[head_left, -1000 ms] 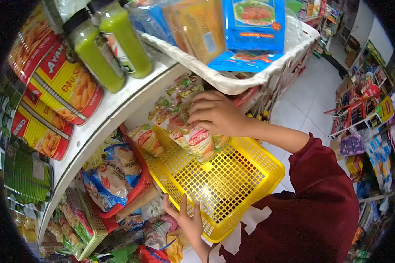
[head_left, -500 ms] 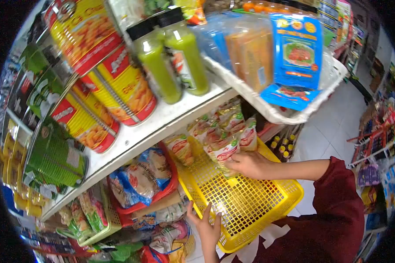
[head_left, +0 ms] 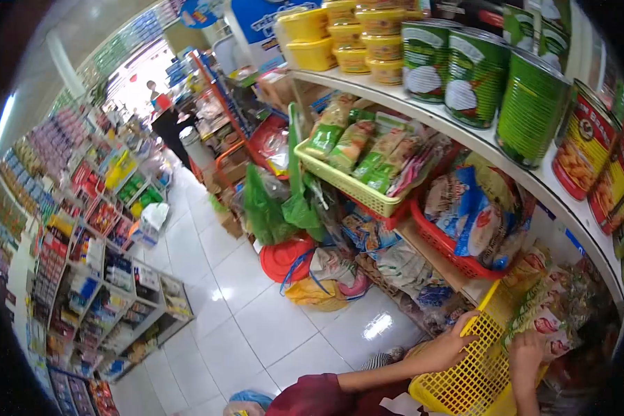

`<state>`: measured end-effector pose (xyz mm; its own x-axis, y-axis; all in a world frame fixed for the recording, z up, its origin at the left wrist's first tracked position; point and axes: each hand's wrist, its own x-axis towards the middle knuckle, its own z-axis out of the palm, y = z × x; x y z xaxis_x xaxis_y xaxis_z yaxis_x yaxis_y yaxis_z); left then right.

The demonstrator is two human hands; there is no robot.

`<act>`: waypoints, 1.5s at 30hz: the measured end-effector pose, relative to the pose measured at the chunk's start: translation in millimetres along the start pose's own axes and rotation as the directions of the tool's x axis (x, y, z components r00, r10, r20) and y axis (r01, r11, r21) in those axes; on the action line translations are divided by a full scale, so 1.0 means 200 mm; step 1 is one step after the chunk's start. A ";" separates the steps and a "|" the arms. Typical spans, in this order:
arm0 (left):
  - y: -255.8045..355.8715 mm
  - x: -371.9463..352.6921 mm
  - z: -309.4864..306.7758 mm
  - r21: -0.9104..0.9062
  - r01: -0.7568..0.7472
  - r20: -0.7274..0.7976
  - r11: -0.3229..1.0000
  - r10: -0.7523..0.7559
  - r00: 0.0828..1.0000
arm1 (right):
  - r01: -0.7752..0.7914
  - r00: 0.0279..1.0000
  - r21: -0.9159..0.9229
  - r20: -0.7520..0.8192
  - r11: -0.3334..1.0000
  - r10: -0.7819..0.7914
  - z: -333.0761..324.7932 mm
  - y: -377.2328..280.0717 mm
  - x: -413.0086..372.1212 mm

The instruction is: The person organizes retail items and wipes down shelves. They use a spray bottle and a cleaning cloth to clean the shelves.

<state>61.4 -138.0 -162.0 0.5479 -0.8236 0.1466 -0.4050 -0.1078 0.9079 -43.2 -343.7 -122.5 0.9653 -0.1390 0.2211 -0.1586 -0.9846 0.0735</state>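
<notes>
A yellow plastic basket (head_left: 457,385) with a grid bottom sits low at the right. My left hand (head_left: 454,343) is closed over its left rim. Small clear-and-red packets (head_left: 551,295) are bunched at the basket's far right end. My right hand (head_left: 527,350) reaches in among them, its fingers closed on the lower edge of the nearest packet (head_left: 546,324); the fingertips are partly hidden.
Above the basket runs a white shelf (head_left: 402,93) with green cans (head_left: 475,80) and yellow tubs. A red basket (head_left: 457,260) of bagged goods and a pale green basket (head_left: 347,177) stand beside it. Across the tiled floor (head_left: 256,333) stand stocked racks (head_left: 97,291).
The view has swung left, bringing the aisle and a distant person into sight. My left hand, spread beside the basket before, now grips its rim. My right hand stays at the packets.
</notes>
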 end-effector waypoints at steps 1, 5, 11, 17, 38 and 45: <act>0.00 0.00 0.00 -0.011 0.010 0.002 1.000 -0.010 1.000 | 0.070 0.986 0.012 0.150 0.997 -0.071 -0.05 -0.05 0.06; 0.05 0.00 -0.04 0.053 0.023 0.036 0.998 -0.025 0.999 | 0.231 0.954 -0.518 0.287 0.823 -0.087 0.19 -0.04 0.11; 0.06 -0.01 -0.06 -0.016 0.056 0.057 0.998 -0.055 0.997 | 0.547 0.754 -0.505 0.644 0.668 -0.130 0.23 0.13 0.08; -0.03 -0.02 0.01 -0.041 -0.107 -0.095 0.993 0.103 0.990 | 0.512 0.853 -0.491 0.383 0.704 -0.353 0.25 0.23 0.04; 0.04 0.00 -0.04 -0.004 -0.045 -0.004 0.999 0.045 0.999 | 0.618 0.616 -0.553 0.782 0.560 0.093 0.11 -0.03 0.23; 0.05 0.00 -0.04 0.029 -0.068 -0.029 0.997 0.069 0.997 | 0.591 0.597 -0.542 0.792 0.597 0.129 0.16 -0.04 0.29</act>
<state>63.3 -135.5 -149.7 0.5395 -0.8127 0.2202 -0.4623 -0.0673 0.8841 20.8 -347.6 -141.4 0.7197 -0.2941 -0.6289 0.3630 -0.6128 0.7019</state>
